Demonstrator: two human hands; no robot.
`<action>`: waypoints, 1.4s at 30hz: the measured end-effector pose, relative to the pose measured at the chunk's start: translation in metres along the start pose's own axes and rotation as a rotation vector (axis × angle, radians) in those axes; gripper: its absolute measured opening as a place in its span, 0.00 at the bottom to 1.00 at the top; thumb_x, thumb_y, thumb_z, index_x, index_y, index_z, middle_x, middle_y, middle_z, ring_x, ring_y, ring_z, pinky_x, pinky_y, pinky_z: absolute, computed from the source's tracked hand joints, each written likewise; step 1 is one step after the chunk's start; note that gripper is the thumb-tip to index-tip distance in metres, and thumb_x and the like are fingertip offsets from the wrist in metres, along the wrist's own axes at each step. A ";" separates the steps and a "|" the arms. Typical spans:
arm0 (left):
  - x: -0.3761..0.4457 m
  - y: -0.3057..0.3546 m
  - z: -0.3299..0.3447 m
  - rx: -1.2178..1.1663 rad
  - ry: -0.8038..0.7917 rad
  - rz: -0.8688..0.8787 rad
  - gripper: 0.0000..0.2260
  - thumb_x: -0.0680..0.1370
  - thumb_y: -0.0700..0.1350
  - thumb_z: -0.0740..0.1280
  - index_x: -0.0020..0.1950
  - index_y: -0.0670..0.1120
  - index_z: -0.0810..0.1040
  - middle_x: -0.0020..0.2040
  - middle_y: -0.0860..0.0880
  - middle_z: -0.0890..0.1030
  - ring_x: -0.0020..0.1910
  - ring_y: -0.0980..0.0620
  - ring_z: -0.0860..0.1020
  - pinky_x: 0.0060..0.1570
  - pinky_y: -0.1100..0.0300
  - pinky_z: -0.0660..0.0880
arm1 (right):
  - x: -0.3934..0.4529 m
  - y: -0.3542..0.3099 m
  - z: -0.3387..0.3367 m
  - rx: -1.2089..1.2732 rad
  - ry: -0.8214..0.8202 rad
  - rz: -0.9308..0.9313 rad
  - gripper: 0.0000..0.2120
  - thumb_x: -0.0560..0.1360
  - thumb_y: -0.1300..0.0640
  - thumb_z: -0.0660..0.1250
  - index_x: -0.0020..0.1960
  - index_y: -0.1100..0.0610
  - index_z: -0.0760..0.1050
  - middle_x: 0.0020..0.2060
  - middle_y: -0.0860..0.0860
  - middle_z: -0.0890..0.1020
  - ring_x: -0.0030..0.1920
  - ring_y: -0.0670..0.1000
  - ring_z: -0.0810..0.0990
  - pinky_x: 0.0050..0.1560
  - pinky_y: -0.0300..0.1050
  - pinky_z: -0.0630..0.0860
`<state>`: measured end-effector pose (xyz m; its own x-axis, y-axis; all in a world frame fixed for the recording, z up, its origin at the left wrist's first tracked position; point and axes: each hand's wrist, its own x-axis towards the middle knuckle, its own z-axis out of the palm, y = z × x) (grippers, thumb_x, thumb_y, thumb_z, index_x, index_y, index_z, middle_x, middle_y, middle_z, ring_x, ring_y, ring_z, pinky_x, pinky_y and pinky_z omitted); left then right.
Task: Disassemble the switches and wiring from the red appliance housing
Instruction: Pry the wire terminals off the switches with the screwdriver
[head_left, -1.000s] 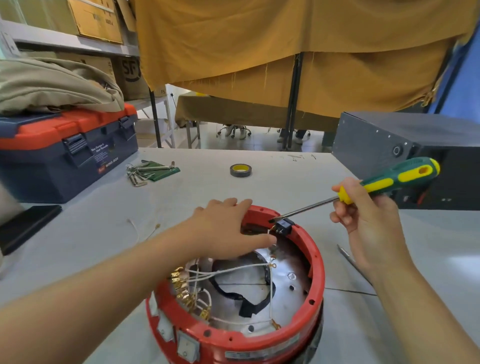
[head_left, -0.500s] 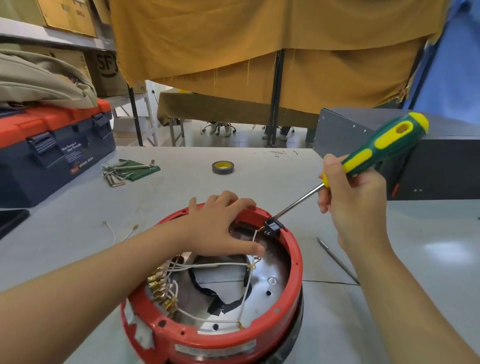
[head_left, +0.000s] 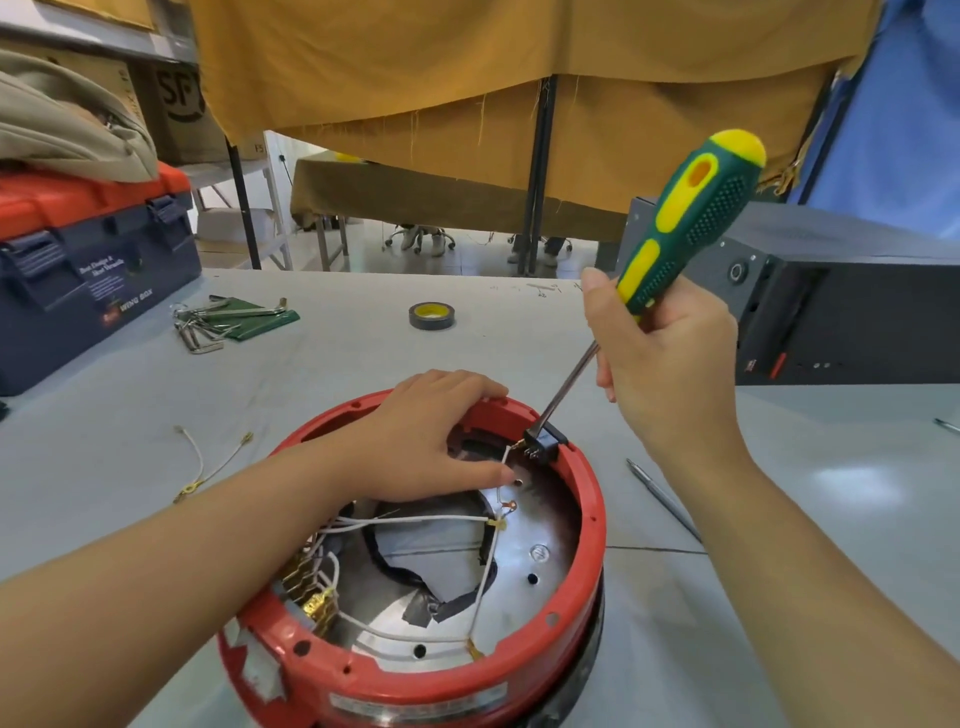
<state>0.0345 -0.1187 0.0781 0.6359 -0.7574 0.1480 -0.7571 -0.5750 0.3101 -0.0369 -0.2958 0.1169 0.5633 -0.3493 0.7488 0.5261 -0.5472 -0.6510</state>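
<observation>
Your left hand (head_left: 421, 436) lies flat, fingers relaxed, on far rim of red housing (head_left: 587, 525) on bench (head_left: 337, 364). Your right hand (head_left: 670, 364) grips screwdriver (head_left: 685, 218); tip on black switch (head_left: 543, 441) at rim, white wiring (head_left: 415, 519) inside.

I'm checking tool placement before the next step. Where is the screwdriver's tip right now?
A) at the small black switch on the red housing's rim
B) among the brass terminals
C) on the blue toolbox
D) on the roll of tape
A: the right hand grips the screwdriver, whose shaft ends at the black switch on the red housing rim.
</observation>
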 end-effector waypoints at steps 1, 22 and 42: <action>0.000 0.000 0.000 -0.001 -0.003 -0.001 0.34 0.68 0.68 0.61 0.70 0.55 0.64 0.67 0.56 0.69 0.64 0.57 0.66 0.66 0.58 0.62 | -0.001 0.000 0.000 -0.004 0.010 -0.001 0.19 0.78 0.53 0.66 0.30 0.52 0.66 0.21 0.54 0.72 0.20 0.46 0.72 0.26 0.36 0.68; 0.001 0.002 0.001 0.029 0.031 0.024 0.30 0.72 0.64 0.66 0.70 0.53 0.64 0.66 0.55 0.70 0.63 0.54 0.67 0.65 0.55 0.63 | 0.003 -0.022 0.026 -0.189 0.001 -0.205 0.23 0.75 0.56 0.69 0.29 0.43 0.60 0.21 0.40 0.62 0.25 0.41 0.69 0.30 0.27 0.61; 0.002 0.000 0.003 0.041 0.043 0.030 0.31 0.72 0.64 0.66 0.71 0.54 0.63 0.68 0.55 0.69 0.65 0.54 0.65 0.66 0.56 0.62 | 0.001 -0.018 0.028 -0.077 -0.002 -0.238 0.23 0.76 0.59 0.68 0.31 0.42 0.61 0.22 0.38 0.63 0.27 0.36 0.71 0.29 0.24 0.63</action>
<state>0.0348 -0.1210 0.0756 0.6178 -0.7613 0.1970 -0.7810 -0.5650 0.2661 -0.0279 -0.2644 0.1261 0.4309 -0.2020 0.8795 0.5938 -0.6704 -0.4449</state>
